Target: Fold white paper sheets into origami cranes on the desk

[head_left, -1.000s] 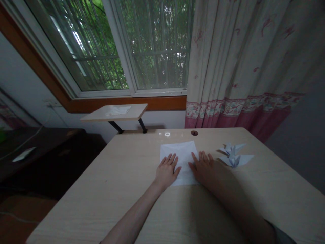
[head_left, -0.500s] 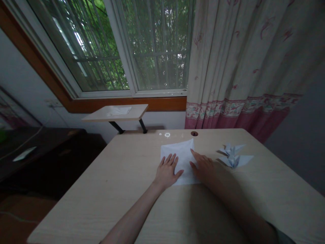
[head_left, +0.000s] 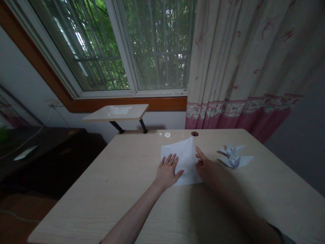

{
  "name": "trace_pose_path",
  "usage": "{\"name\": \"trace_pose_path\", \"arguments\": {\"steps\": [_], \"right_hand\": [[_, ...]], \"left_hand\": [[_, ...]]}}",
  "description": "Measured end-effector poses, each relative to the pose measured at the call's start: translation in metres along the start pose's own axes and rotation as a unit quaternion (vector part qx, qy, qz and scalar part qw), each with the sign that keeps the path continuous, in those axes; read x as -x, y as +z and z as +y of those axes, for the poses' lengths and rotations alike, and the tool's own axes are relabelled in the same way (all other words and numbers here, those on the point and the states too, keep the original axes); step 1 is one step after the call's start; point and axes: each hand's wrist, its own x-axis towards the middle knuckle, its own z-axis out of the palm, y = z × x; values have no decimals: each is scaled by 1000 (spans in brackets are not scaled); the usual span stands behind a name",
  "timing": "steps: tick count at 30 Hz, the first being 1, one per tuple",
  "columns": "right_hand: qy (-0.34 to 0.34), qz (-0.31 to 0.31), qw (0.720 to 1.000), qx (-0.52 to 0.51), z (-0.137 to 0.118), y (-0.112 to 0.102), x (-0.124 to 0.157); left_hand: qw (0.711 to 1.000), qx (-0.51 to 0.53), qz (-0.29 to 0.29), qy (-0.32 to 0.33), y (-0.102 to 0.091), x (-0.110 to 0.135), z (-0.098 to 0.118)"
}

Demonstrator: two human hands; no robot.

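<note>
A sheet of white paper (head_left: 184, 148) lies on the desk in front of me, with crease lines and its far right corner slightly raised. My left hand (head_left: 168, 170) rests flat on its left part, fingers spread, thumb out to the right. At the paper's right edge is my right hand (head_left: 204, 166), index finger stretched forward and the other fingers bent under. Whether its fingertips touch the paper is hard to tell. Two folded paper cranes (head_left: 235, 160) sit to the right of that hand.
The pale wooden desk (head_left: 106, 203) has a cable hole (head_left: 194, 134) at its back edge. A small raised shelf (head_left: 101, 116) at the back left carries a white paper (head_left: 121, 110). Beyond are a barred window (head_left: 157, 51) and a patterned curtain (head_left: 223, 67). A dark table (head_left: 50, 139) stands at left.
My right hand has slid slightly right, off the paper's face to its edge, and its fingers have bent in except the index. My left hand stays put.
</note>
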Motion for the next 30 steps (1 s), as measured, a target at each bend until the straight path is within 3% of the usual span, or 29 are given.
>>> {"name": "trace_pose_path", "arguments": {"steps": [4, 11, 19, 25, 30], "right_hand": [[61, -25, 992, -109, -6, -8, -5], [11, 0, 975, -222, 3, 9, 3], [11, -14, 945, -326, -3, 5, 8], [-29, 40, 962, -268, -10, 17, 13], [-63, -8, 975, -212, -10, 22, 19]], "left_hand": [[1000, 1, -4, 0, 0, 0, 0], [1000, 7, -9, 0, -3, 0, -1], [999, 40, -28, 18, -10, -1, 1], [995, 95, -13, -10, -12, -3, 1], [990, 136, -7, -27, -12, -6, -2]]}}
